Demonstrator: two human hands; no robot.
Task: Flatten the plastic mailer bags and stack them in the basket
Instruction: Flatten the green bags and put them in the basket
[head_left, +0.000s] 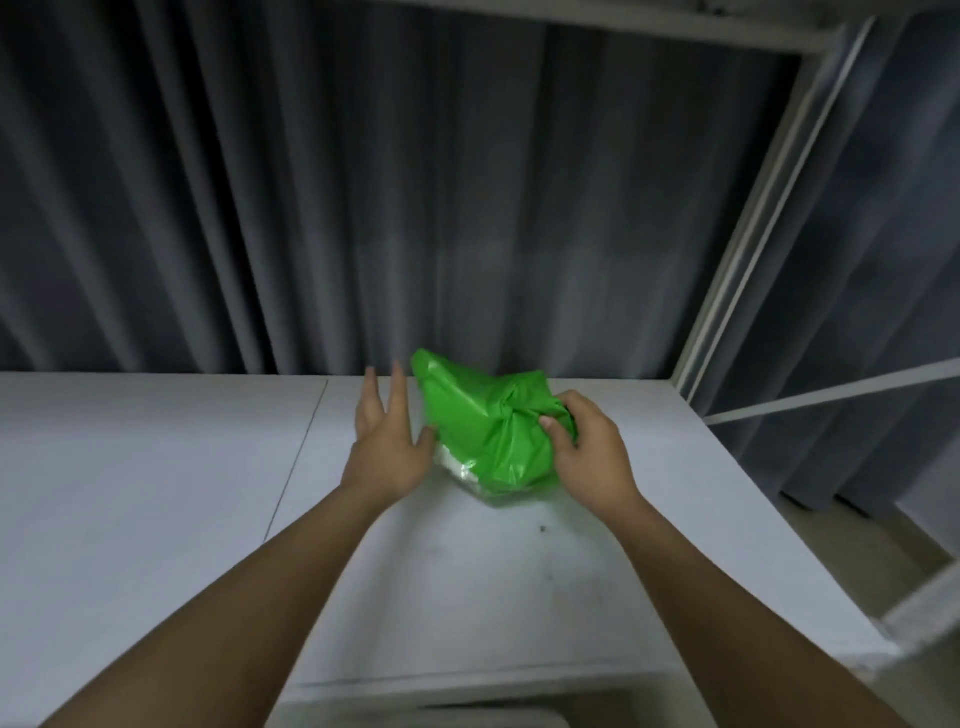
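While a crumpled green mailer bag (483, 431) sits bunched near the far edge of the white worktop (156, 467), the right hand (587, 452) grips its gathered right side, fingers (553, 428) curled into the folds. Left hand (387, 441): fingers straight and spread, thumb touching the bag's left edge, palm just beside it. Under the green plastic, at its near left, a pale, whitish crinkled material (457, 465) shows; whether it is a second bag or a lining cannot be told. A seam (298, 462) runs across the worktop left of the hands. Dark grey curtains (363, 208) hang behind, with a white frame (753, 249) at right. At the bottom edge, a pale rounded rim (493, 714) is cut off and blurred; whether it is the basket, and what it holds, cannot be made out.
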